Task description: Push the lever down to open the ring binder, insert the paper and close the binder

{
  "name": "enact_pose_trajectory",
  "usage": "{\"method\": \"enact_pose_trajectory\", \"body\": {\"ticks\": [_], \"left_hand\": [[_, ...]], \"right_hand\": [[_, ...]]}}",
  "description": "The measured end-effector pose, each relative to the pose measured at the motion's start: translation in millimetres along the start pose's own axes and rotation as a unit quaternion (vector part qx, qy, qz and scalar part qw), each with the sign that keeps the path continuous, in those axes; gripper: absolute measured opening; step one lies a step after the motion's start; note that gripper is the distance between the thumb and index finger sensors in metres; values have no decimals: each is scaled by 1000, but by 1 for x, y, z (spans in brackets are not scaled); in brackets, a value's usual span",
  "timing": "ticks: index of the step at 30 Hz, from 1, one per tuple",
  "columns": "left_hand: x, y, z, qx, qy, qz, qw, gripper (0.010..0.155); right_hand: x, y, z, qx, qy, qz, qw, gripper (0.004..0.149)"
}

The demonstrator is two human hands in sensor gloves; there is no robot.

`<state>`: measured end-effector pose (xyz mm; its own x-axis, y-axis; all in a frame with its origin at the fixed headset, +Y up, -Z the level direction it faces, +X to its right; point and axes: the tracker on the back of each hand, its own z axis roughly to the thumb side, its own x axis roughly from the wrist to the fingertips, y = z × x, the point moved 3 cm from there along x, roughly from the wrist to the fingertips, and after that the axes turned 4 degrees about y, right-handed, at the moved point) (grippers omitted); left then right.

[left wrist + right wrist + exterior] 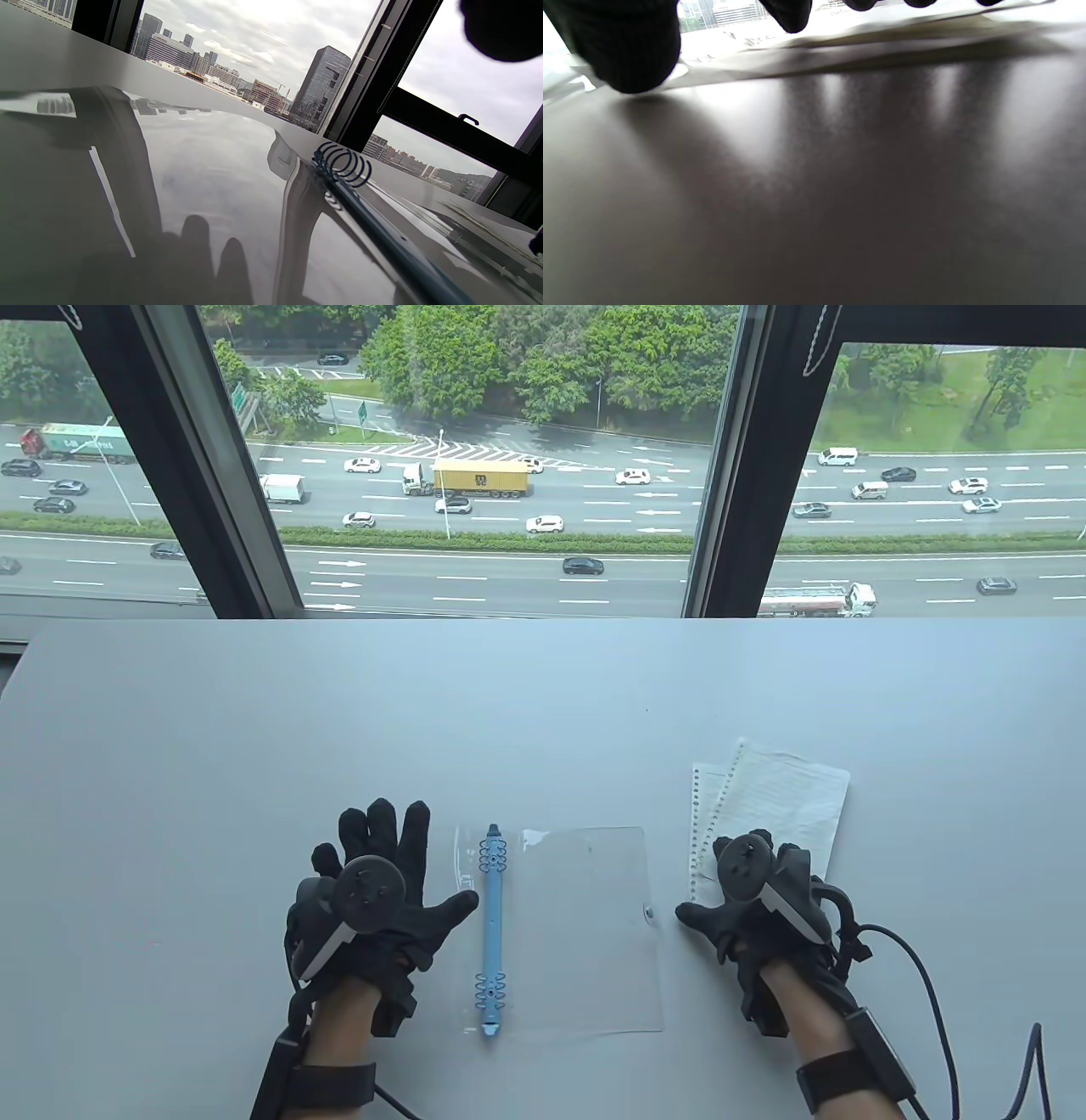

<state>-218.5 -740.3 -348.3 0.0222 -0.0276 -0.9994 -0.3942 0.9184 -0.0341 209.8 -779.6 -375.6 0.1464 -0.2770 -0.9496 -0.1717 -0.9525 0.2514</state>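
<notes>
Right hand (751, 899): fingers hidden under the tracker in the table view; whether they press the paper (776, 806) cannot be told. Right wrist view: only dark fingertips (634, 63) at the top edge, the paper a blurred pale strip.
Left hand (382, 891): in its wrist view, one dark blurred tip, cut off at the upper right corner.
Binder (492, 933): lever too small to tell (rings visible, mechanism unclear); clear cover edges faint.
Print on the paper: illegible.
</notes>
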Motion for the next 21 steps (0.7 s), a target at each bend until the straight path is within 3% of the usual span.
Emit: {"method": "enact_pose_trajectory", "body": {"ticks": [10, 21], "left_hand": [[0, 0, 1, 1, -1, 0, 1000, 104], [-1, -1, 1, -11, -6, -9, 1000, 105]], "right_hand": [[2, -3, -4, 16, 1, 2, 1000, 87], [0, -20, -10, 1, 10, -82, 997, 65]]}}
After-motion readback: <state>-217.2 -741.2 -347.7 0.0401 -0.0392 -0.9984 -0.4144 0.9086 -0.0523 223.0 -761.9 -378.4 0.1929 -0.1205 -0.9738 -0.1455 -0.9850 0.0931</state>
